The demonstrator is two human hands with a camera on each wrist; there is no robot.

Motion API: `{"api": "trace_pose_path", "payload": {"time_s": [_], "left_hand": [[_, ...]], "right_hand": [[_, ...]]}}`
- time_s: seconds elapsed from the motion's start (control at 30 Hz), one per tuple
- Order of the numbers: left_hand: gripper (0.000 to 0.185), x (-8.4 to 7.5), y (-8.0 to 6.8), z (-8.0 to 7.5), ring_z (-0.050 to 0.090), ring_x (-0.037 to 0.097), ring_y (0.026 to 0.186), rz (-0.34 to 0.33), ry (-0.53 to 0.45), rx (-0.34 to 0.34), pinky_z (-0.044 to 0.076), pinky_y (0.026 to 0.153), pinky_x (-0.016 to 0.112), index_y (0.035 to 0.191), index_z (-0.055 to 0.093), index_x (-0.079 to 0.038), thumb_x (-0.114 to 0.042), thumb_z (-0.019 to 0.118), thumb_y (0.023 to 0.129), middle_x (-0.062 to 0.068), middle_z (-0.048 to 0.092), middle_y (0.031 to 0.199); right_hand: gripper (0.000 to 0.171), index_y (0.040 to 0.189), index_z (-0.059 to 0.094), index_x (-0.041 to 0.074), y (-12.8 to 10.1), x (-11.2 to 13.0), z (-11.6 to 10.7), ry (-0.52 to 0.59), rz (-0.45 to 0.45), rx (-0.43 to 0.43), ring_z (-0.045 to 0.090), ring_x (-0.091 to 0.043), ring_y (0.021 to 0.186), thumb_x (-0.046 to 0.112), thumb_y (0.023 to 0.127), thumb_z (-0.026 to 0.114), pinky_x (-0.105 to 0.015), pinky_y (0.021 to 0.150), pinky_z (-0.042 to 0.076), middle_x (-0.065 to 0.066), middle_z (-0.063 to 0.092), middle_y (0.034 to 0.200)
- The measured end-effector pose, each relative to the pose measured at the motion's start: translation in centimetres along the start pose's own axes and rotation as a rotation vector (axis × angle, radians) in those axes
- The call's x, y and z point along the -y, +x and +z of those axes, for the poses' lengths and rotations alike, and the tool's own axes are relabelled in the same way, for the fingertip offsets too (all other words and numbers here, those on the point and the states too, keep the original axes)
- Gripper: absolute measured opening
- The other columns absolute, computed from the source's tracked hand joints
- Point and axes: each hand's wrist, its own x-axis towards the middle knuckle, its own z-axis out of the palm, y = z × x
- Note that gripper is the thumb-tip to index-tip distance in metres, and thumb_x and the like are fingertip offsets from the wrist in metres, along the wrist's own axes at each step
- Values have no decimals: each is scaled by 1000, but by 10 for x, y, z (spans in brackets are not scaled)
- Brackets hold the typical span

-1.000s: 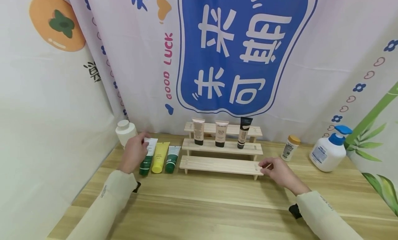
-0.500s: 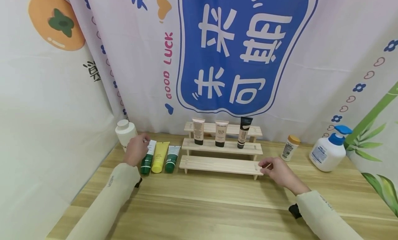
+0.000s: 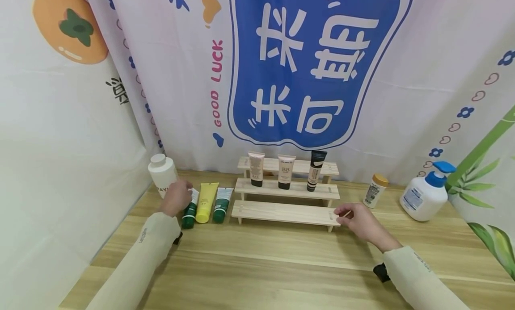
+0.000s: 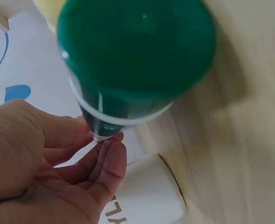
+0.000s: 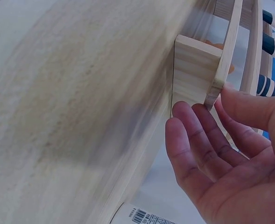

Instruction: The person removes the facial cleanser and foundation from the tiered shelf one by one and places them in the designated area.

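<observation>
My left hand point(image 3: 176, 198) pinches the pale upper end of a green-and-white squeeze tube point(image 3: 189, 215) between thumb and fingers. In the left wrist view the tube's round green cap point(image 4: 137, 42) faces the camera, so the tube is tilted; whether it touches the table is unclear. A yellow tube point(image 3: 206, 203) and another green-and-white tube point(image 3: 222, 205) are just to its right. My right hand point(image 3: 362, 223) grips the right end of the lowest step of a wooden three-tier rack point(image 3: 277, 213), thumb on the edge and fingers curled below, as the right wrist view shows.
On the rack's middle step stand two pale tubes point(image 3: 256, 169) and a black-capped tube point(image 3: 315, 171). A white bottle point(image 3: 162, 169) is behind my left hand. To the right stand an orange-capped bottle point(image 3: 375, 191) and a pump bottle point(image 3: 424, 196). A printed curtain point(image 3: 185, 100) hangs behind.
My left hand has shifted slightly and now covers more of the green-and-white tube's pale upper end; the tube looks more tilted. My right hand stays at the rack's end.
</observation>
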Motion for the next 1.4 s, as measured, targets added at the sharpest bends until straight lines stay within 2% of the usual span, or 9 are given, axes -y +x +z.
{"api": "trace_pose_path", "payload": {"time_s": [0.27,0.5,0.63,0.73,0.83,1.07,1.23,1.3,1.4], "left_hand": [[39,1,-15,3,53,43,108,32,59,24,45,86,54,125,51,9,-9,58,92,31,52,123],[49,9,-52,4,57,40,97,71,103,15,47,79,53,125,47,12,-17,64,89,33,55,114],[55,9,-73,3,58,34,85,85,134,29,49,68,47,123,45,14,-21,67,86,27,58,100],[53,7,-81,4,56,30,76,86,150,35,48,61,41,121,43,14,-19,66,86,23,57,92],[46,5,-79,6,55,29,73,78,139,18,47,58,39,117,43,15,-15,63,88,22,57,88],[36,7,-61,12,57,28,74,10,102,0,49,60,42,102,50,9,-21,64,89,20,58,87],[39,7,-56,14,58,30,78,-9,86,2,49,64,44,105,50,9,-23,64,89,23,58,92],[45,5,-57,12,59,36,84,4,93,-7,49,69,48,114,49,11,-25,63,91,27,58,99],[50,-5,-59,7,56,42,96,49,93,-73,47,76,53,125,47,10,-26,60,92,31,55,110]], "right_hand": [[15,100,66,0,0,0,0,2,4,2,59,-17,77,-1,85,66,-30,62,50,-6,65,91],[15,99,67,0,0,-2,2,2,-1,-5,58,-17,76,-1,84,67,-30,63,49,-6,65,91],[15,99,67,0,1,-3,2,-2,0,-7,58,-16,76,0,84,67,-31,63,49,-6,65,91],[15,100,67,0,1,-3,1,-7,1,-11,58,-17,77,0,85,67,-31,64,49,-6,65,91],[15,100,67,0,0,-2,1,-5,-2,-11,58,-17,77,-1,84,67,-30,64,49,-6,65,91],[15,100,67,-1,-1,-1,2,6,-8,1,59,-17,76,-2,85,67,-29,63,50,-6,65,91],[15,99,67,0,0,-1,2,3,-12,-8,58,-17,76,-2,84,67,-29,63,50,-7,65,90],[15,99,67,0,0,-1,2,1,-10,-11,58,-17,76,-1,84,67,-29,63,49,-7,65,90],[15,98,67,0,0,-2,2,-4,-4,-11,58,-17,75,-1,84,68,-29,63,49,-6,65,89]]}}
